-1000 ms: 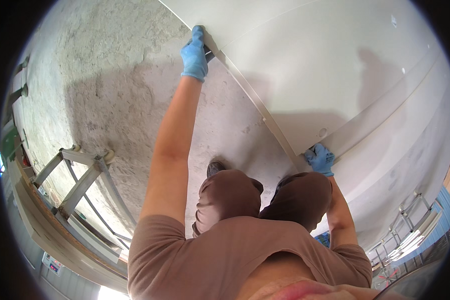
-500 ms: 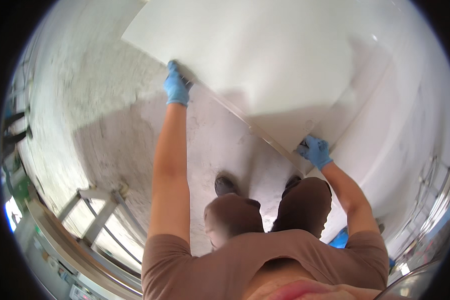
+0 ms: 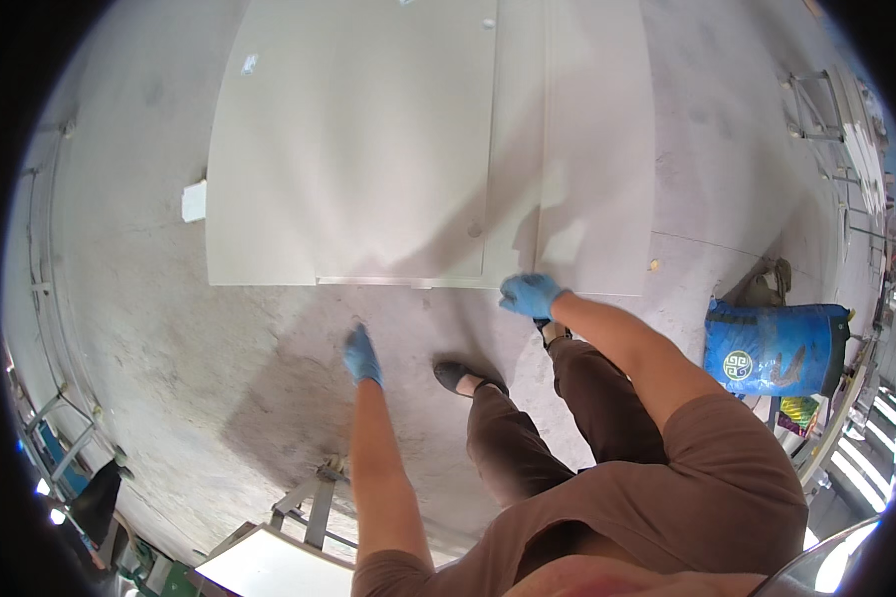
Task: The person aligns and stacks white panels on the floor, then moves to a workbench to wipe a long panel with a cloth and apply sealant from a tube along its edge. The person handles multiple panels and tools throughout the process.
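Observation:
Large pale panels lie flat on the floor in front of me. The upper panel (image 3: 398, 149) rests on a wider pale sheet (image 3: 597, 149) that shows at its right. My right hand (image 3: 533, 296), in a blue glove, is at the near edge of the sheet, fingers curled in. Whether anything is inside them is hidden. My left hand (image 3: 361, 355), also in a blue glove, hangs above the floor, apart from the panels. Its fingers look stretched out and I see nothing in them, though they are foreshortened.
A blue bag (image 3: 775, 348) stands at the right. A small white piece (image 3: 194, 201) lies left of the panels. Behind my left arm is a metal-legged stand (image 3: 321, 507) with a white board (image 3: 274, 563). Metal racks line both sides.
The upper panel, tilted with both my hands on its near edge, now lies square on the sheet. My left hand has come off it and dropped back; my right hand has shifted left.

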The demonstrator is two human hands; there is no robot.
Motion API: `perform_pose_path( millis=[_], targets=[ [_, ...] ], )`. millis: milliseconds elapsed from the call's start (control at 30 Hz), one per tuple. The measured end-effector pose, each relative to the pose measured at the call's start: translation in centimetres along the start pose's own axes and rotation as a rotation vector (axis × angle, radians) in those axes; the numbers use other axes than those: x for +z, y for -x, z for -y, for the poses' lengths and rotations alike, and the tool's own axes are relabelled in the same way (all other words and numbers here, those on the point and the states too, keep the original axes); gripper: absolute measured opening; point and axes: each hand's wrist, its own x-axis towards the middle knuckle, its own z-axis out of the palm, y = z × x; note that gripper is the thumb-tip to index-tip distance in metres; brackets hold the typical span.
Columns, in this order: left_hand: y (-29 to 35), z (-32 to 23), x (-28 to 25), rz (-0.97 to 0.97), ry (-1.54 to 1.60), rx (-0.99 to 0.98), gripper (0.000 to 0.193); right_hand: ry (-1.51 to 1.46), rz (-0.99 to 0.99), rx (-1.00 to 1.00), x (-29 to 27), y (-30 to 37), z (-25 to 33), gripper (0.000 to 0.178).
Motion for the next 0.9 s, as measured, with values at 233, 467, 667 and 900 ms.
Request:
perform_pose_path(
  millis=[233,467,667,900],
  targets=[
    [25.1,-3.7,-0.7,0.495,0.238,-0.492,0.042,-0.302,0.040,0.380,-2.9,24.3,-3.2,0.046],
    [39.9,-15.4,-7.1,0.475,0.259,-0.474,0.048,-0.723,-0.183,0.617,-8.0,41.3,-2.2,0.045],
    [52.2,-29.5,-6.0,0.792,0.406,-0.068,0.046,-1.939,-0.234,0.184,-14.1,48.4,10.4,0.049],
    [66.1,-42.5,-3.6,0.850,0.364,0.151,0.052,-1.985,-0.472,-0.075,-21.7,60.2,18.2,0.047]
  ],
)
